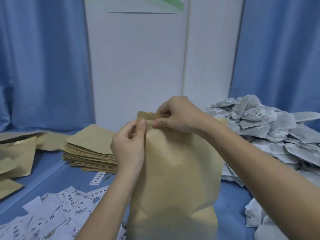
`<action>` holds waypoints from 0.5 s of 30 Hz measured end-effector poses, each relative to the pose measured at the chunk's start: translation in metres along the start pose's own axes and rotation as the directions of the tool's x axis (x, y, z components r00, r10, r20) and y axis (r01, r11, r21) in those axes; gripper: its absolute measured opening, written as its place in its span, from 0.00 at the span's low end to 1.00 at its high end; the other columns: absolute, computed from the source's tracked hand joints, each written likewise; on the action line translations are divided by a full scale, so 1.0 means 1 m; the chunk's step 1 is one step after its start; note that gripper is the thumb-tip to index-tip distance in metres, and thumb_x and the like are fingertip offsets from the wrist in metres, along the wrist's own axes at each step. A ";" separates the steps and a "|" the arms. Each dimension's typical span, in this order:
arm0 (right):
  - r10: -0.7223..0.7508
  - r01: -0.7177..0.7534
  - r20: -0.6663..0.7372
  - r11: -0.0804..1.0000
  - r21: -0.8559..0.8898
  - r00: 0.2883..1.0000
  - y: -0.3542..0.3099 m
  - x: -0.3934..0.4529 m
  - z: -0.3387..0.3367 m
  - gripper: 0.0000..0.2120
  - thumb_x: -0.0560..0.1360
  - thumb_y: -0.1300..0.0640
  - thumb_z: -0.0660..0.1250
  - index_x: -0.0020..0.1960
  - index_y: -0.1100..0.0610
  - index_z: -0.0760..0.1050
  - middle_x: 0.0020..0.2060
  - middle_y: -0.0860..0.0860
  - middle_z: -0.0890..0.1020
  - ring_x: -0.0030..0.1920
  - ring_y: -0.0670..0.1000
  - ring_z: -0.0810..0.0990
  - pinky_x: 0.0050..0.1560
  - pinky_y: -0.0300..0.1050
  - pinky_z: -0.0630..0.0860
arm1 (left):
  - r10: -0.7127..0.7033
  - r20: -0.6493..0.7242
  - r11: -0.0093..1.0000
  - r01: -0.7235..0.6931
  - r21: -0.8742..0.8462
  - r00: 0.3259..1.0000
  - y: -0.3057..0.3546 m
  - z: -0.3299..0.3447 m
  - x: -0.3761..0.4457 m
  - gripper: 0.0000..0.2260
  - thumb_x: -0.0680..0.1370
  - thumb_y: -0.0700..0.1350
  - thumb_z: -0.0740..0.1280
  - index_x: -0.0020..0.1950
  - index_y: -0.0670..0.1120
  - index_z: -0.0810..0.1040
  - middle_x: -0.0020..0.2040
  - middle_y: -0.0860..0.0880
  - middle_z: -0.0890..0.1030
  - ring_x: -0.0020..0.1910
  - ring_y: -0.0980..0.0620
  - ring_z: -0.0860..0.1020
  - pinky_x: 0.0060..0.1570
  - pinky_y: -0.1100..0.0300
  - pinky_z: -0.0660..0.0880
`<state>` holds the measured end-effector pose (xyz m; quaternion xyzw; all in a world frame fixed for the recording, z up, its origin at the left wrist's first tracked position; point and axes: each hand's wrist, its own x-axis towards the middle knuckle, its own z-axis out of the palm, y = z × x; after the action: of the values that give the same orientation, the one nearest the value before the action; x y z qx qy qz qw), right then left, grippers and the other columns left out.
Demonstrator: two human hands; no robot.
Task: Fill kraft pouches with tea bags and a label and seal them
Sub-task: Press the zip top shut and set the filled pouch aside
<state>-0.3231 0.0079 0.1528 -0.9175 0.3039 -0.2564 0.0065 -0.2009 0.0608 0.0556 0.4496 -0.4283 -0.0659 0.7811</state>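
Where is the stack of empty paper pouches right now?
The stack of pouches lies on the blue table, left of the left hand, behind the scattered labels.

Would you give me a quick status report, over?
Both hands, left and right, pinching pouch top strip. Pouch upright, bulging. Nothing in the way.

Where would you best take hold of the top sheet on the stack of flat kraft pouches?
Pinch the near-left corner of the top pouch from the left: the stack of flat pouches lies flat, that edge overhangs, and the filled pouch blocks the right.
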 end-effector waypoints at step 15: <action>-0.003 0.005 0.013 0.992 -0.125 1.000 0.021 -0.017 -0.012 0.20 0.72 0.45 0.69 0.28 0.52 0.67 0.22 0.47 0.67 0.29 0.46 0.66 0.35 0.45 0.65 | -0.101 -0.045 0.979 0.091 -0.181 0.994 -0.005 -0.003 0.009 0.12 0.66 0.51 0.75 0.34 0.47 0.76 0.35 0.49 0.69 0.37 0.52 0.64 0.41 0.55 0.62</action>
<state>-0.3520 0.0026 0.1513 -0.9183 0.3175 -0.2312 -0.0495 -0.1918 0.0552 0.0564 0.3994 -0.3770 -0.1296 0.8256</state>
